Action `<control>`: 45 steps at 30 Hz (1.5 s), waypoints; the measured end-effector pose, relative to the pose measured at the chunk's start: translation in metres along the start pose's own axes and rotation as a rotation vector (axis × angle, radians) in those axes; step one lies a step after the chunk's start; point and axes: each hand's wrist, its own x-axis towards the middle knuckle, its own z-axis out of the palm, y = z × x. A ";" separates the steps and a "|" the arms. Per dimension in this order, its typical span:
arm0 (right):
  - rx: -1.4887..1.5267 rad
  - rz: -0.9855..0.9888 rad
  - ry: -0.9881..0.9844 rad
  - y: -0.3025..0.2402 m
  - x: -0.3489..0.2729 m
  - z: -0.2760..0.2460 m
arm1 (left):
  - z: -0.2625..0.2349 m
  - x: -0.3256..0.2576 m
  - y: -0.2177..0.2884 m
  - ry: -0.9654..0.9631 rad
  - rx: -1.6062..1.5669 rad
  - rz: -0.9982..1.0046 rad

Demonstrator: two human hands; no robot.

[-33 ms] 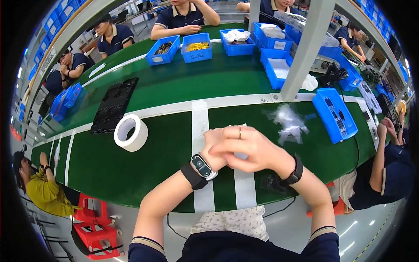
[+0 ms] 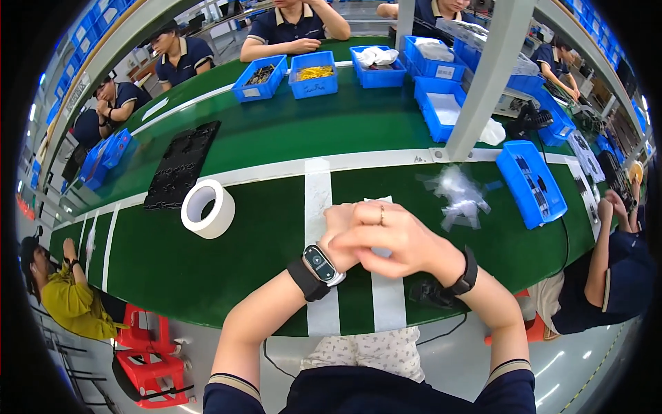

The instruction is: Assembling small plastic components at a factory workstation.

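While the right hand [image 2: 403, 241] lay over the left hand [image 2: 339, 231] at frame centre, whether either grip held anything could not be told. Clear plastic bags [image 2: 458, 196] lay to the upper right, nearer the right hand; the tape roll [image 2: 207, 208] sat left.

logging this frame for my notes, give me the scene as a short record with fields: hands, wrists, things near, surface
hands: left hand and right hand together over the table, right laid over left; whether they hold anything is hidden
wrists: black watch on the left, black band on the right
ring: on a right-hand finger
near left: roll of white tape, black tray beyond it
near right: clear plastic bags, blue bin
surface: green table with white stripes
others: seated people along the far edge
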 end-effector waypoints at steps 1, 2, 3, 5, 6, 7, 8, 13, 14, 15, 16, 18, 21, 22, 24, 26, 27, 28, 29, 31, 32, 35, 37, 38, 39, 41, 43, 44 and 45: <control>-0.004 -0.033 -0.036 0.000 0.000 0.001 | 0.009 0.001 -0.003 0.276 -0.047 0.136; 0.005 -0.043 -0.046 -0.004 0.001 0.002 | 0.022 -0.001 -0.011 0.551 -0.091 0.273; -0.035 -0.097 0.012 -0.003 0.000 0.008 | 0.018 -0.010 -0.011 0.319 -0.268 0.085; -0.189 -0.192 0.099 -0.006 -0.002 0.018 | 0.009 0.002 -0.012 0.117 0.203 0.133; -0.178 -0.188 0.097 -0.008 -0.004 0.020 | 0.001 0.005 -0.008 -0.034 0.196 0.064; -0.200 -0.188 0.116 -0.006 -0.008 0.021 | 0.002 0.006 0.000 -0.030 0.196 0.050; -0.224 -0.187 0.135 -0.003 -0.011 0.020 | 0.008 0.009 0.008 0.002 0.396 -0.025; -0.166 -0.095 0.268 0.010 -0.024 0.018 | 0.020 0.012 -0.005 -0.016 0.564 -0.128; -0.164 -0.093 0.269 0.012 -0.025 0.019 | 0.023 0.013 -0.006 -0.088 0.592 -0.205; -0.117 -0.047 0.351 0.015 -0.028 0.020 | 0.026 0.015 -0.006 -0.164 0.618 -0.279; -0.070 -0.002 0.433 0.017 -0.031 0.021 | 0.028 0.016 -0.007 -0.239 0.643 -0.353; -0.075 0.004 0.413 0.019 -0.036 0.021 | 0.028 0.011 -0.008 -0.189 0.645 -0.286; -0.035 -0.042 0.442 0.018 -0.038 0.025 | 0.029 0.005 -0.011 -0.081 0.647 -0.155; -0.023 -0.055 0.435 0.016 -0.037 0.025 | 0.031 0.004 -0.012 -0.019 0.688 -0.136; -0.012 -0.065 0.428 0.012 -0.037 0.024 | 0.031 0.003 -0.012 0.041 0.727 -0.117; 0.006 -0.056 0.417 0.009 -0.038 0.023 | 0.025 0.004 -0.010 -0.028 0.703 -0.059; 0.007 -0.053 0.418 0.009 -0.038 0.024 | 0.023 0.004 -0.011 -0.031 0.702 -0.060; 0.000 -0.048 0.420 0.009 -0.038 0.025 | 0.021 0.004 -0.012 -0.035 0.638 -0.021; -0.008 -0.044 0.422 0.009 -0.038 0.025 | 0.020 0.003 -0.013 -0.039 0.573 0.017; -0.005 -0.033 0.442 0.010 -0.039 0.028 | 0.015 0.006 -0.005 -0.077 0.562 -0.012; -0.002 -0.025 0.462 0.010 -0.040 0.029 | 0.013 0.007 -0.002 -0.113 0.554 -0.042; -0.029 -0.028 0.469 0.006 -0.037 0.029 | 0.012 0.005 0.001 -0.091 0.574 -0.057; -0.033 -0.019 0.476 0.007 -0.038 0.028 | 0.012 0.007 -0.002 -0.101 0.557 -0.053; -0.035 -0.015 0.483 0.007 -0.038 0.027 | 0.013 0.007 -0.003 -0.109 0.542 -0.050; -0.034 -0.013 0.485 0.007 -0.038 0.027 | 0.013 0.007 -0.002 -0.111 0.542 -0.051; -0.046 -0.020 0.515 0.008 -0.036 0.028 | 0.012 0.006 -0.001 -0.111 0.592 -0.055; -0.059 -0.017 0.520 0.006 -0.035 0.028 | 0.009 0.006 0.002 -0.136 0.581 -0.049; -0.072 -0.017 0.525 0.005 -0.035 0.028 | 0.008 0.005 0.003 -0.158 0.570 -0.043; -0.071 -0.013 0.527 0.005 -0.036 0.028 | 0.007 0.006 0.003 -0.163 0.569 -0.044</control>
